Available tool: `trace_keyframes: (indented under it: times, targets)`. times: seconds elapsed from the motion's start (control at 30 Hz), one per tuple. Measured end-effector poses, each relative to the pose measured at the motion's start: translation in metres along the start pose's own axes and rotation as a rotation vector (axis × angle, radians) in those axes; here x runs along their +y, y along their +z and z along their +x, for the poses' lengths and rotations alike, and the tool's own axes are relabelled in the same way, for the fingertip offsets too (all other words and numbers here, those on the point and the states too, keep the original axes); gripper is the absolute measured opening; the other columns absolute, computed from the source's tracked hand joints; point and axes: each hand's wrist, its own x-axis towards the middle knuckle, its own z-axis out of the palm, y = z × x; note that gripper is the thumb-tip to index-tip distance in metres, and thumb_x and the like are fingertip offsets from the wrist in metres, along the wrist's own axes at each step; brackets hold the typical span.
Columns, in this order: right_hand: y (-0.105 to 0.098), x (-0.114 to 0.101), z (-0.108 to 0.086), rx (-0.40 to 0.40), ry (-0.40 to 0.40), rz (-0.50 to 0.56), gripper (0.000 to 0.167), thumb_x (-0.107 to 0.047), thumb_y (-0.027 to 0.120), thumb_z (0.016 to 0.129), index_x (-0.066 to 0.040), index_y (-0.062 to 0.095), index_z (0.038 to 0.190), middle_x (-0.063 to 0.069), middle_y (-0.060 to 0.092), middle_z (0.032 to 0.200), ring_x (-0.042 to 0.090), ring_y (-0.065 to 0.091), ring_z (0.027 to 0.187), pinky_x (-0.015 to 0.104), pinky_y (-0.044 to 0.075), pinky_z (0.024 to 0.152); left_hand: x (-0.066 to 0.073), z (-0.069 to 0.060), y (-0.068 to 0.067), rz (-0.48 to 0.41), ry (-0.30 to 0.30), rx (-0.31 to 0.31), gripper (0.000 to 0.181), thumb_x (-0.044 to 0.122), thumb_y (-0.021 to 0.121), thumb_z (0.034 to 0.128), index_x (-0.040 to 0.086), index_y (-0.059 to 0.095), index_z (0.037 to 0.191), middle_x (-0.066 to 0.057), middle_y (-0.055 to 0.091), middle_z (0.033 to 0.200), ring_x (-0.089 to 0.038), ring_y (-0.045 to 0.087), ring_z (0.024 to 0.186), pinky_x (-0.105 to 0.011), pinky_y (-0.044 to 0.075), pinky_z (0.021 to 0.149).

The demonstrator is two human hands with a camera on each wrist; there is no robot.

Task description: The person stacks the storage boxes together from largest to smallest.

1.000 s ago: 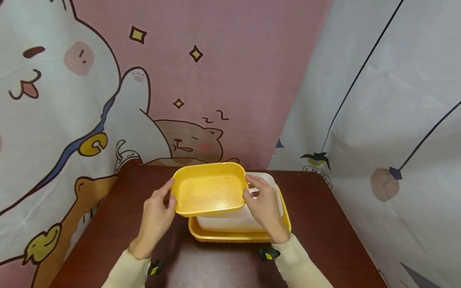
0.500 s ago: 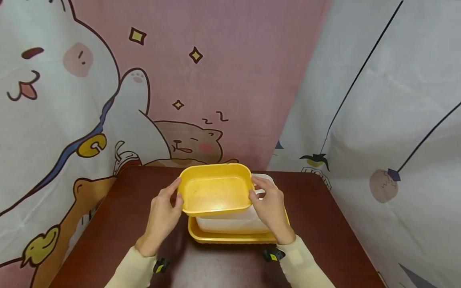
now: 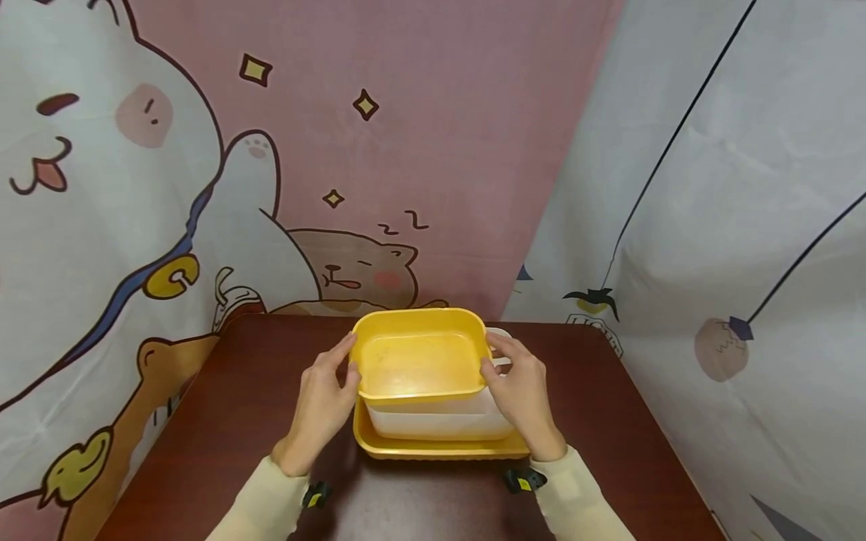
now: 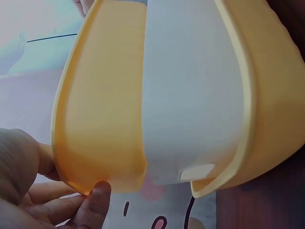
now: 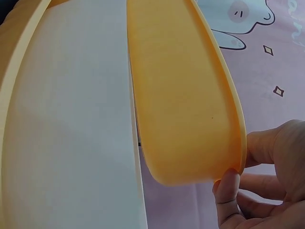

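Note:
A small yellow plastic tray (image 3: 422,353) is held up level between my two hands, its inside facing the head camera. My left hand (image 3: 325,398) pinches its left end, thumb on the near side. At the opposite end my right hand (image 3: 522,389) grips the rim in the same way. Below it stands a white plastic bin (image 3: 440,422), mostly hidden by the tray in the head view. That bin sits inside a larger yellow tray (image 3: 440,451) on the table. In both wrist views the small tray's wall (image 4: 97,95) shows above the white bin (image 5: 71,119).
The dark red-brown table (image 3: 588,421) extends on both sides of the stacked containers. A cartoon-printed cloth (image 3: 446,150) hangs behind it, and a whitish cloth (image 3: 731,225) hangs along the right. A small dark device is worn at each wrist.
Both hands have carried the small yellow tray to the right, so it now lies more squarely over the white bin. The bin and the larger tray have stayed in place.

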Motion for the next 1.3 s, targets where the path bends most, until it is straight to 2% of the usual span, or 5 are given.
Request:
trace_keyframes:
  times: [0.23, 0.53, 0.7, 0.8, 1.3]
  targets:
    - [-0.006, 0.005, -0.003, -0.018, 0.053, -0.014, 0.047, -0.002, 0.084, 0.101, 0.0, 0.079, 0.147, 0.02, 0.081, 0.146, 0.035, 0.082, 0.11, 0.052, 0.073, 0.092, -0.001, 0.001, 0.009, 0.014, 0.024, -0.019, 0.056, 0.002, 0.075, 0.1066, 0.002, 0.067, 0.162, -0.016, 0.069, 0.166, -0.032, 0.073, 0.105, -0.025, 0.046, 0.063]
    - [-0.009, 0.016, -0.007, -0.033, 0.083, -0.012, 0.047, -0.002, 0.084, 0.102, 0.0, 0.078, 0.149, 0.021, 0.079, 0.149, 0.039, 0.082, 0.112, 0.053, 0.073, 0.093, -0.003, 0.0, 0.019, -0.009, -0.002, -0.082, 0.054, 0.002, 0.074, 0.1068, 0.003, 0.069, 0.161, -0.018, 0.066, 0.168, -0.02, 0.045, 0.069, -0.022, 0.036, 0.05]
    - [-0.009, 0.022, -0.008, -0.029, 0.086, -0.036, 0.046, -0.003, 0.084, 0.101, 0.001, 0.079, 0.146, 0.02, 0.079, 0.149, 0.036, 0.083, 0.11, 0.05, 0.073, 0.091, -0.005, -0.002, 0.025, 0.02, 0.025, -0.095, 0.052, 0.004, 0.073, 0.1071, 0.001, 0.07, 0.159, -0.019, 0.067, 0.168, -0.039, 0.078, 0.108, -0.037, 0.067, 0.078]
    - [-0.009, 0.026, -0.01, -0.036, 0.091, -0.051, 0.046, -0.004, 0.084, 0.101, 0.0, 0.079, 0.147, 0.02, 0.079, 0.15, 0.035, 0.083, 0.11, 0.05, 0.074, 0.091, -0.006, -0.003, 0.028, 0.033, 0.033, -0.109, 0.052, 0.005, 0.073, 0.1079, 0.001, 0.069, 0.16, -0.02, 0.066, 0.169, -0.045, 0.073, 0.142, -0.057, 0.068, 0.108]
    - [-0.001, 0.045, -0.013, -0.1, 0.077, -0.108, 0.048, -0.003, 0.084, 0.1, 0.006, 0.077, 0.147, 0.024, 0.077, 0.15, 0.036, 0.081, 0.113, 0.025, 0.066, 0.08, -0.01, 0.001, 0.04, 0.112, 0.063, -0.157, 0.051, 0.006, 0.076, 0.1067, -0.003, 0.071, 0.156, -0.023, 0.065, 0.167, -0.045, 0.071, 0.144, -0.063, 0.063, 0.115]
